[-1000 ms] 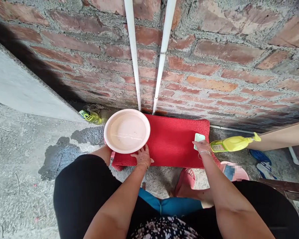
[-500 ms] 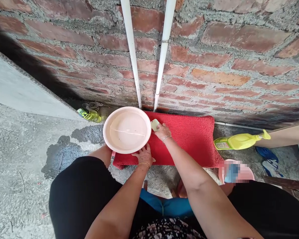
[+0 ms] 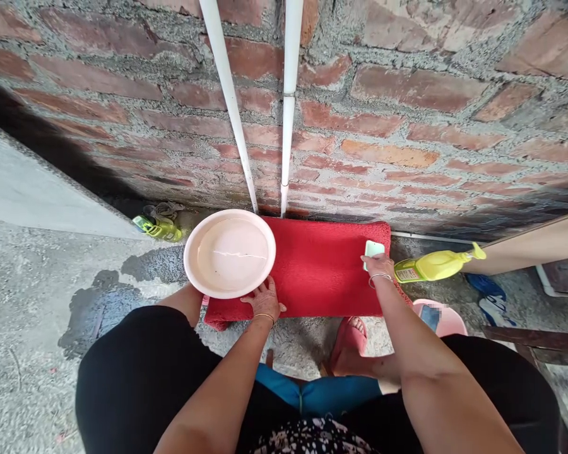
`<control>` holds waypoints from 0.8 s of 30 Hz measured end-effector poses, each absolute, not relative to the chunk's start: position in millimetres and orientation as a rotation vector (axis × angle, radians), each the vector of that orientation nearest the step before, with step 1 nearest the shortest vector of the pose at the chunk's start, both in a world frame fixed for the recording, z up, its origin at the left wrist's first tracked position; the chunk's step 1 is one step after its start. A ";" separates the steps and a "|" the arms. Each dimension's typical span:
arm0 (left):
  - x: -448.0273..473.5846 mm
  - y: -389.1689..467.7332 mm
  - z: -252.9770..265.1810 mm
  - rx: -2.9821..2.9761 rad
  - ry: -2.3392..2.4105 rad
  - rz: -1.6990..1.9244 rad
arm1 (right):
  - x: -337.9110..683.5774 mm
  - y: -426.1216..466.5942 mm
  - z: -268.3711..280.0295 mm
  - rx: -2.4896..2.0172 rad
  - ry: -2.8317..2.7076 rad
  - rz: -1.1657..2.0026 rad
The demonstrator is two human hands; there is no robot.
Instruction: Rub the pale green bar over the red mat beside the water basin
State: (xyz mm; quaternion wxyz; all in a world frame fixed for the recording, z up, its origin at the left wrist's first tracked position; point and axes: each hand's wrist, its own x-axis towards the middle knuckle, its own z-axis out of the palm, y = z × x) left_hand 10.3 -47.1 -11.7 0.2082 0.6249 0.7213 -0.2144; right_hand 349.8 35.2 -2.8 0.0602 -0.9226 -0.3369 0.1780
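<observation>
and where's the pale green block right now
In the head view, the block is in the right hand, at the right end of the red cloth, just left of the large yellow bottle.

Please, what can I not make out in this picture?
All in the head view:
Red cloth: part hidden by the pale pink basin.
Pale green block: one end covered by the right hand.
Rightmost yellow bottle: label print too small to read.
Pink tub: bluish thing inside partly blurred by pixelation.
White pipes: cut off by top edge.

Right hand holds pale-green object; left hand (braceleted) on red cloth by basin.
</observation>
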 end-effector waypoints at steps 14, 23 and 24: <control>8.7 -48.6 -22.3 1.741 1.999 -0.556 | 109.9 104.8 -4.1 -2.088 -2.120 0.764; 10.3 -46.6 -18.6 1.729 2.009 -0.639 | 312.1 90.1 -5.1 -2.566 -1.608 0.569; 10.5 -46.3 -18.1 1.722 2.008 -0.640 | 335.3 83.0 -3.8 -2.654 -1.465 0.576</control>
